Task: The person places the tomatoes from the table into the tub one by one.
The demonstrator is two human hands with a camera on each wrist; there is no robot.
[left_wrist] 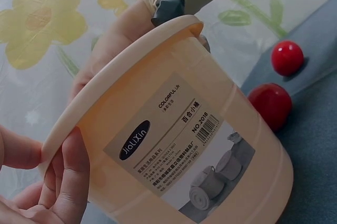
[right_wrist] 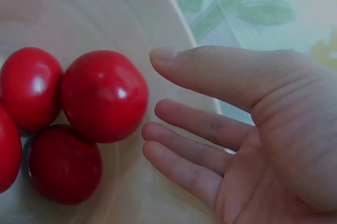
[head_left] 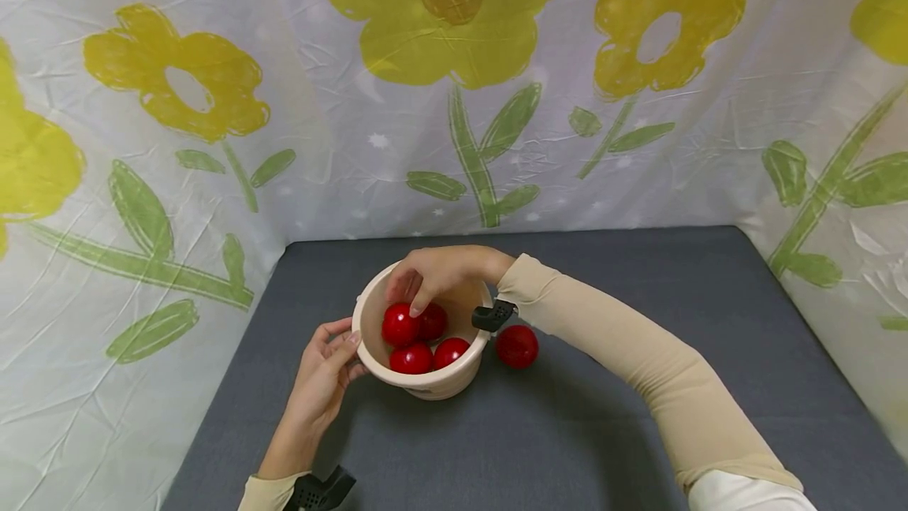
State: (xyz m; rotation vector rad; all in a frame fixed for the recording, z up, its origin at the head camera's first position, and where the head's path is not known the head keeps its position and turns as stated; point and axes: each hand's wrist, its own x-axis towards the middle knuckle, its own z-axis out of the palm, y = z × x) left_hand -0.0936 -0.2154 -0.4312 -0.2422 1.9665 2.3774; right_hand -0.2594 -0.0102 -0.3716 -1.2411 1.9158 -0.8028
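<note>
A cream plastic bucket (head_left: 461, 373) stands tilted on the table, several glossy red balls (head_left: 411, 358) gathered inside it. My left hand (head_left: 322, 373) pinches its rim between thumb and fingers, as the left wrist view also shows beside the printed label (left_wrist: 181, 147). Reaching in over the far rim, my right hand (head_left: 443, 270) hangs above the balls. In the right wrist view its thumb and fingers are spread, a small gap away from the nearest red ball (right_wrist: 105, 96). Nothing lies in that hand.
On the table just right of the bucket lies a dark red ball (head_left: 518, 346), beneath my right forearm. The left wrist view shows two red balls outside the bucket, one of them (left_wrist: 287, 58) farther off. A dark grey cloth (head_left: 567, 448) covers the table; a flowered curtain (head_left: 340, 180) hangs behind.
</note>
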